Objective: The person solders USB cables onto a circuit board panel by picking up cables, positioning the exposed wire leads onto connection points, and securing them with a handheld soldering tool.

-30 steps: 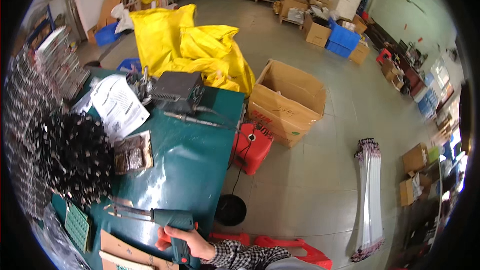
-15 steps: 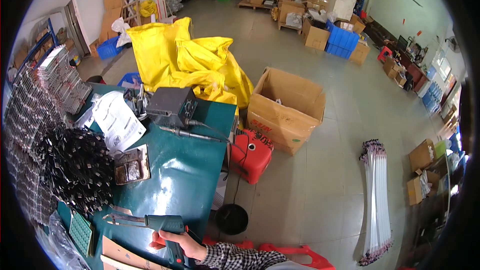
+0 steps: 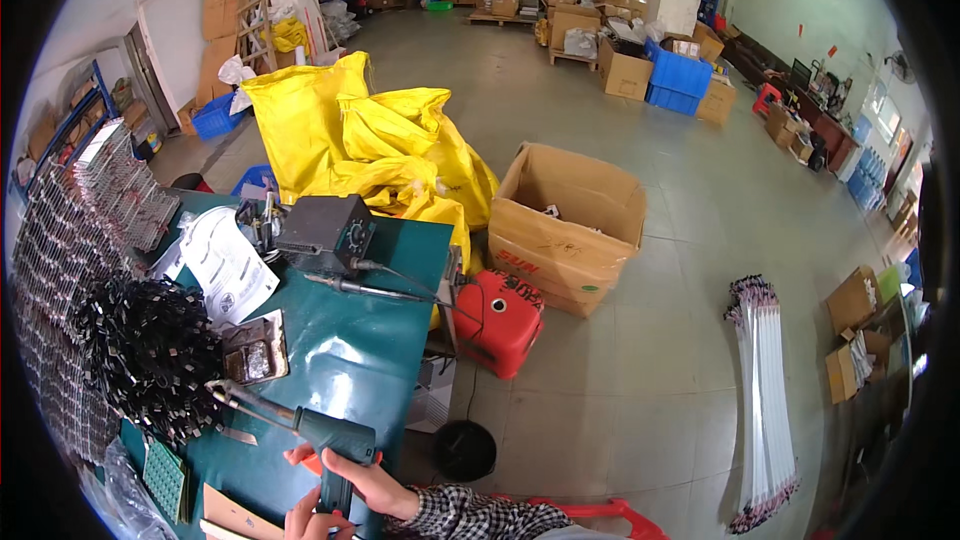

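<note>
My right hand (image 3: 372, 482) is wrapped round the grip of a dark green soldering gun (image 3: 335, 432). Its long metal tip points left, close to a large bundle of black cables (image 3: 150, 350) with metal plug ends. At the lower edge, the fingers of my left hand (image 3: 308, 518) are curled beside the bottom of the grip; whether they hold anything there is hidden. Behind the tip sits a small open tray (image 3: 268, 365) with a brown, stained block in it. A green circuit-board panel (image 3: 165, 475) and a piece of brown cardboard (image 3: 238, 512) lie nearby.
On the green table (image 3: 345, 345) are a black soldering station (image 3: 325, 230), a second iron (image 3: 360, 287) and paper sheets (image 3: 225, 265). Stacked strips (image 3: 60, 310) line the left. Yellow sacks (image 3: 370, 140), a carton (image 3: 565, 240), a red container (image 3: 500, 320) and white tubes (image 3: 768, 400) stand or lie beyond.
My right hand has tilted the soldering gun, its tip rising toward the cables and tray. My left hand has come into view below the grip. The whole view has shifted slightly.
</note>
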{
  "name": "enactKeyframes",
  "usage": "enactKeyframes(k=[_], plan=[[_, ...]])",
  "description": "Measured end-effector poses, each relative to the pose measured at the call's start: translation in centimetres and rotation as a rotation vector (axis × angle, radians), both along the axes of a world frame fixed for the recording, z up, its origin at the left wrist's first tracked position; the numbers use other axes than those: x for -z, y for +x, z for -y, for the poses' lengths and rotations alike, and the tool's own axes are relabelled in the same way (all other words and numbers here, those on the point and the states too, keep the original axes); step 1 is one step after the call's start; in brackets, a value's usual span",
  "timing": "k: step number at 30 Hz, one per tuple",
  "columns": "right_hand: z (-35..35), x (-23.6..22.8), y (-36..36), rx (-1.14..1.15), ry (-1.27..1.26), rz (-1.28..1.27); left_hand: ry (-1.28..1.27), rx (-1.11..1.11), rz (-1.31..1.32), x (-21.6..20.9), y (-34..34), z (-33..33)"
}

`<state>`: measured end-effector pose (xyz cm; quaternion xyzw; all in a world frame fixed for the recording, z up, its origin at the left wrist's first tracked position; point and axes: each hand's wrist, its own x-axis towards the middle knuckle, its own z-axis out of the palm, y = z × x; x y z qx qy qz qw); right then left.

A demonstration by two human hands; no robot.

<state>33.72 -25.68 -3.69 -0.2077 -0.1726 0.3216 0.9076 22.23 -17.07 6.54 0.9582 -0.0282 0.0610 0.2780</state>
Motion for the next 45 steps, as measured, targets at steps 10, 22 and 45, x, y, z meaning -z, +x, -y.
enactKeyframes(k=[10,22,45], plan=[[5.8,0.3,2.1,-0.164,0.013,0.159,-0.184,0.091,-0.222,0.3,4.0,5.1],[28.0,6.8,18.1,-0.146,-0.373,0.908,-0.114,-0.029,0.025,8.2,7.2,8.5],[42.2,26.2,31.8,1.312,-2.267,0.980,-0.161,-0.112,0.059,9.7,9.0,7.1]])
